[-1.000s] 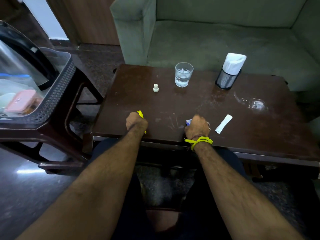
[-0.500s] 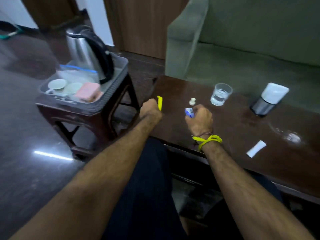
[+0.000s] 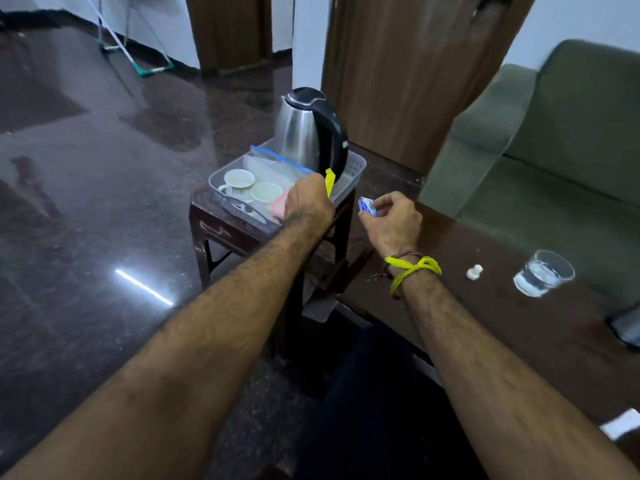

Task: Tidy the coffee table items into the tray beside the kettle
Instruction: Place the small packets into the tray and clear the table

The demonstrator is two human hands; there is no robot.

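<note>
Dark polished floor (image 3: pixel 86 209) spreads out to our left, with a green sofa (image 3: pixel 554 150) at the right and a wooden door (image 3: pixel 398 74) behind. Between them a small dark stool (image 3: pixel 221 233) carries a grey tray (image 3: pixel 349 174), and in the tray stand a steel kettle (image 3: pixel 304 133) with a black handle, two pale cups (image 3: pixel 239 180), a pink box (image 3: pixel 278 204) and a clear zip bag (image 3: pixel 277 164) with a blue seal. Our left hand (image 3: pixel 306 202) hovers over the near right corner of the tray, its fingers curled round a thin yellow packet (image 3: pixel 329 183) that sticks up just in front of the kettle's handle. Our right hand (image 3: pixel 391 220), with a yellow thread (image 3: pixel 412 270) tied at the wrist, is above the left end of the brown tabletop (image 3: pixel 519 334), just beside the tray, its fingers pinching a small blue and white sachet (image 3: pixel 367 206). On the tabletop, well apart from the hands, a small white stopper-like piece (image 3: pixel 474 271) stands near a glass of water (image 3: pixel 543 277).
</note>
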